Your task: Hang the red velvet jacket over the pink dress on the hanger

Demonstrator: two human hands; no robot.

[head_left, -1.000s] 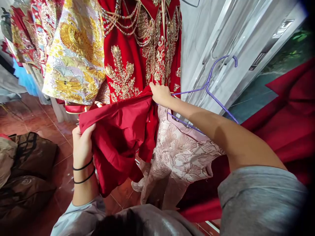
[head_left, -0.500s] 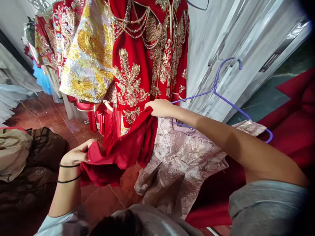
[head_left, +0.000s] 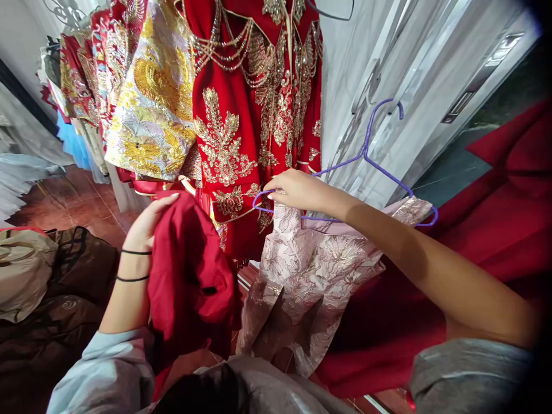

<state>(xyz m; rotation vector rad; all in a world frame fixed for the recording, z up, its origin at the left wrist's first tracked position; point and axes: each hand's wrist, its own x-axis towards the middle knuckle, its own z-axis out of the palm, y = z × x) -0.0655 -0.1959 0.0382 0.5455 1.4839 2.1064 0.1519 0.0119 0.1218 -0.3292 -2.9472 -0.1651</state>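
Note:
My left hand (head_left: 149, 224), two dark bands at its wrist, is closed on a plain red cloth (head_left: 190, 264) that hangs in folds below it. My right hand (head_left: 295, 188) grips the left end of a purple hanger (head_left: 366, 150), at the shoulder of a pale pink dress (head_left: 319, 256) with a shiny floral pattern. The dress hangs tilted on the hanger, its other shoulder strap near the hanger's right end. Behind my hands hangs a red jacket (head_left: 224, 132) with gold beading and draped bead strings. My right fingertips are partly hidden.
A white and gold embroidered garment (head_left: 150, 109) hangs left of the jacket, with more garments on the rack behind. Brown and beige bags (head_left: 81, 270) lie at lower left on the tiled floor (head_left: 86, 201). White curtains (head_left: 345, 69) and a dark red fabric (head_left: 495, 213) are at right.
The red cloth has come away from my right hand and now hangs from my left alone, which has risen slightly. The hanger and pink dress have shifted left, and the hanger's left end shows.

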